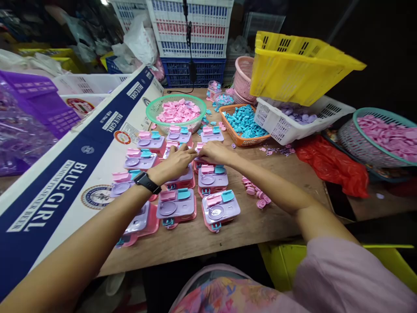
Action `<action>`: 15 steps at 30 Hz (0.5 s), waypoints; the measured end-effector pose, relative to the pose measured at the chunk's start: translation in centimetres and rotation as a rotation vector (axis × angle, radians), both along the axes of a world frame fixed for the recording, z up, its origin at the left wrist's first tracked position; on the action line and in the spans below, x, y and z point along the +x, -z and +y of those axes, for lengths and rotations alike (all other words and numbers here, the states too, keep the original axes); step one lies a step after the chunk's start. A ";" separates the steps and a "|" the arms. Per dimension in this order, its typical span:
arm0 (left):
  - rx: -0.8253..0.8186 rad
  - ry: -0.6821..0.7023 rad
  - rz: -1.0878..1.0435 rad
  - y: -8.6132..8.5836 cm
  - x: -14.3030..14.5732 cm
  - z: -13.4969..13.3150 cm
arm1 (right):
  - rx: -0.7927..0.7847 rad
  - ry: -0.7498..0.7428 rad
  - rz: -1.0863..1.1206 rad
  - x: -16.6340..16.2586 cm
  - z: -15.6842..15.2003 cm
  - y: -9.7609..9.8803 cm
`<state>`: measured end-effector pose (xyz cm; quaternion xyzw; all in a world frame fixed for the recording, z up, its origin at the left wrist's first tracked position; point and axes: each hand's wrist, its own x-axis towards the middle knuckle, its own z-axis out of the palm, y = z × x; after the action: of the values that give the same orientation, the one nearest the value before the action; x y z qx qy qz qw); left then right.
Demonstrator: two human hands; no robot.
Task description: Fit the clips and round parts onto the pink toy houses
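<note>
Rows of small toy kitchen sets [176,204] lie before me, with lilac tops over pink bases. Each visible top carries a pink piece, a blue piece and a round lilac dish. My left hand [176,163], wearing a black watch [147,182], lies palm down over sets in the middle rows, fingers slightly bent and apart. Close beside its fingertips, my right hand [213,152] has its fingers pinched together at another set. Whatever sits in that pinch is hidden. Just below the right hand is a fully visible set [213,179]; the nearest set [221,210] stands at the front.
Behind the sets stand a green basket [151,114] of pink pieces and an orange basket [249,141] of blue pieces. A white basket [272,124] holds lilac dishes under a yellow crate [299,65]. Pink pieces [260,195] lie right; a printed carton [70,178] borders the left.
</note>
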<state>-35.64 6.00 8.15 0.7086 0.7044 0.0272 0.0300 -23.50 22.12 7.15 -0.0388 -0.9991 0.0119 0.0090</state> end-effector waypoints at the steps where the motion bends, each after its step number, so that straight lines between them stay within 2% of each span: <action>1: 0.001 0.002 -0.006 0.2 -0.2 0.2 | 0.016 -0.008 -0.013 0.0 -0.1 -0.1; 5: 0.014 -0.003 -0.012 1.4 -1.2 0.8 | 0.069 0.005 -0.022 -0.1 -0.6 0.1; 9: 0.030 0.006 -0.020 2.2 -2.1 1.1 | 0.038 0.062 -0.009 -0.1 -0.8 0.4; 15: -0.034 0.000 0.013 1.3 -1.6 1.3 | -0.089 0.010 -0.063 0.7 0.6 -0.2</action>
<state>-37.25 7.32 6.86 0.7082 0.7049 0.0105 0.0376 -22.77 22.73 7.33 -0.0447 -0.9972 0.0551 -0.0241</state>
